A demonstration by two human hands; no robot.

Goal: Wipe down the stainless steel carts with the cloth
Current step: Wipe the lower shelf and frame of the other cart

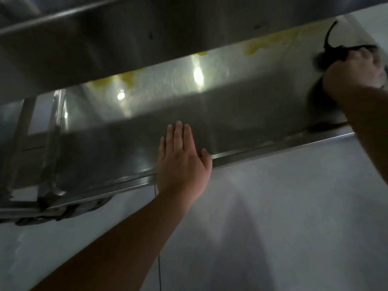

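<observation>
Steel lower shelf (241, 114) mid-wipe: right hand (357, 70) clutches dark cloth (327, 55) at far end, left hand (182, 160) flat, fingers straight; yellow smears (258, 46) remain uncleaned.

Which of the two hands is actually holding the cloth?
The right hand, at the shelf's far right end, grips the dark cloth. The left hand holds nothing; it lies flat, fingers straight, on the stainless steel cart shelf.

Both forearms are bare, no sleeves in view; the left hand (182, 162) and right hand (354, 72) wear no gloves, rings or watch.
</observation>
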